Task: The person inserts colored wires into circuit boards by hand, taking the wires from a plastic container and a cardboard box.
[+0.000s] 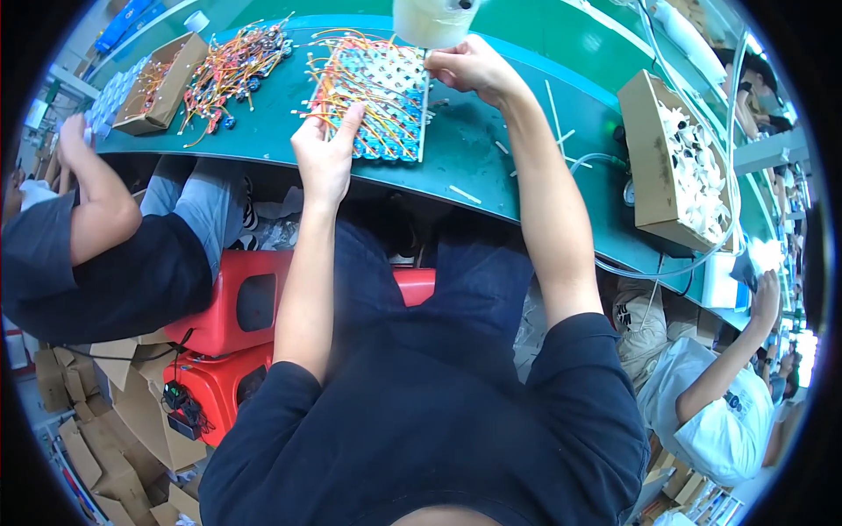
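A flat, roughly square tray (424,131) lies tilted at the near edge of the green table. Rows of small blue parts (386,147) fill its near side, with orange, yellow and red wires (338,88) spilling over the left. Toward its far right, pale cream round pieces (399,66) stand in rows. My left hand (323,162) grips the near left edge, thumb on top and fingers mostly hidden beneath. At the far right corner, my right hand (474,72) is closed in a pinch on the tray's edge; whether a small piece is also between its fingers is hidden.
A translucent whitish cylinder (434,19) stands just beyond the tray. Left lie a pile of wired parts (237,66) and a cardboard box (162,92); right, a box of white pieces (671,167) beside clear tubing (605,159). Co-workers sit on both sides, one near a red stool (228,307).
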Demonstrator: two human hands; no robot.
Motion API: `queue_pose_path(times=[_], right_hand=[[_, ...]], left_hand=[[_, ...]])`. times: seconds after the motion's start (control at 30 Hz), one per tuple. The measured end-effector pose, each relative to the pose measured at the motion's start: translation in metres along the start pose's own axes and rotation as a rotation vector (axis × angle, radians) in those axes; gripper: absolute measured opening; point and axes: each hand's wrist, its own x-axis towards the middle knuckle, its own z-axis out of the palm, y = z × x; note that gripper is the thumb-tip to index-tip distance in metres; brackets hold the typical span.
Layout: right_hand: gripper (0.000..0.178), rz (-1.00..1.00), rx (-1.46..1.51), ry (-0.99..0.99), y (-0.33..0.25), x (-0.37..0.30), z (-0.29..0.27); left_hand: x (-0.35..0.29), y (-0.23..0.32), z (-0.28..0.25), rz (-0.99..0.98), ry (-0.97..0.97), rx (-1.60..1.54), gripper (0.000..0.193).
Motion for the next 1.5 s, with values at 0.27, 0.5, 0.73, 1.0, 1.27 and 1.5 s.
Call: queue_pose_path(times=[0.27, 0.5, 0.73, 1.0, 1.27, 1.5], right_hand=[[0.018, -0.251, -0.227, 0.189, 0.015, 0.014, 0.015], [0.018, -0.334, -0.240, 0.251, 0.017, 0.018, 0.019], [0.017, -0.049, 0.030, -0.047, 0.006, 0.005, 0.007], [0.018, 0.021, -0.045, 0.125, -0.004, 0.004, 0.014], [0.019, 0.027, -0.125, 0.087, -0.009, -0.006, 0.015], [0.019, 0.192, -0.034, -0.178, -0.016, -0.018, 0.007]], left_hand=[[-0.002, 0.001, 0.002, 0.114, 0.054, 0.188, 0.024], [0.001, -0.004, 0.007, 0.096, 0.129, 0.141, 0.024], [-0.001, 0.001, 0.005, 0.042, 0.126, 0.045, 0.025], [0.001, -0.003, 0.004, 0.074, 0.101, 0.062, 0.024], [0.003, -0.005, 0.003, 0.097, 0.086, 0.022, 0.023], [0.001, -0.002, 0.000, 0.024, 0.048, -0.020, 0.025]])
